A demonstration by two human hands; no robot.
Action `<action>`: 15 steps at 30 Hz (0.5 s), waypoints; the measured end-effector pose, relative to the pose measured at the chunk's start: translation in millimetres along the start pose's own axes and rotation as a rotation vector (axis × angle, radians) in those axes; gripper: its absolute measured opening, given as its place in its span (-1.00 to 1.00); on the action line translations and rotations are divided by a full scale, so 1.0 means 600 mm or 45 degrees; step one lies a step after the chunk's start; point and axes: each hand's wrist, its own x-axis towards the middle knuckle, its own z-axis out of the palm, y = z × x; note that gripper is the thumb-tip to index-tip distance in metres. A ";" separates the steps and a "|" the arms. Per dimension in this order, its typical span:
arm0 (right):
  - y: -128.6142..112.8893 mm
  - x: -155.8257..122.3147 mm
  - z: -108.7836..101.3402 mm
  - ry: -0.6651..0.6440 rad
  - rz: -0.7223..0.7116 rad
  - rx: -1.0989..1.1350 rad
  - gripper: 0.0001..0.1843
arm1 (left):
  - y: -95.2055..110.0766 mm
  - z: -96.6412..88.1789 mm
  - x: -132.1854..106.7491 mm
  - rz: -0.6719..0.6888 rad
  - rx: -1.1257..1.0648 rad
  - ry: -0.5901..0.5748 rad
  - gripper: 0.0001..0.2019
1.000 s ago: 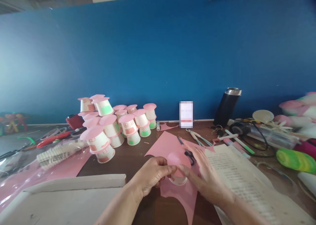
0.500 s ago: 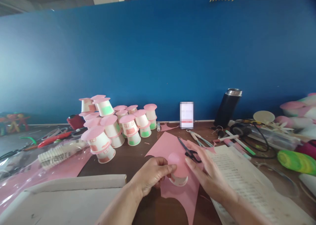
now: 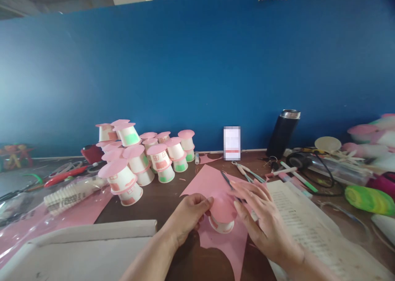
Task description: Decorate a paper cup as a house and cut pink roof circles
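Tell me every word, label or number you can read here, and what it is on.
Nothing here can be read.
Printed sheet: rows of print, too blurred.
Card propped at the back: blurred out.
Paper cups: only coloured window shapes, no words.

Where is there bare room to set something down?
Bare brown tabletop lies between the cup houses, the pink sheet and the cardboard box. A narrow strip runs between the phone and the black flask. Crowded: right side with pens, cable, printed sheet; centre, left hand gripping the paper cup.
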 end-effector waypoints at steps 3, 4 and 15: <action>-0.002 -0.001 0.000 -0.005 -0.060 -0.071 -0.52 | 0.000 -0.001 -0.001 0.000 -0.012 -0.010 -0.48; -0.003 -0.001 0.000 -0.015 -0.068 -0.089 -0.51 | 0.000 -0.001 -0.001 -0.001 -0.017 -0.015 -0.48; -0.015 0.002 0.004 -0.109 -0.076 -0.088 -0.45 | 0.001 0.001 -0.001 -0.012 -0.045 -0.019 -0.49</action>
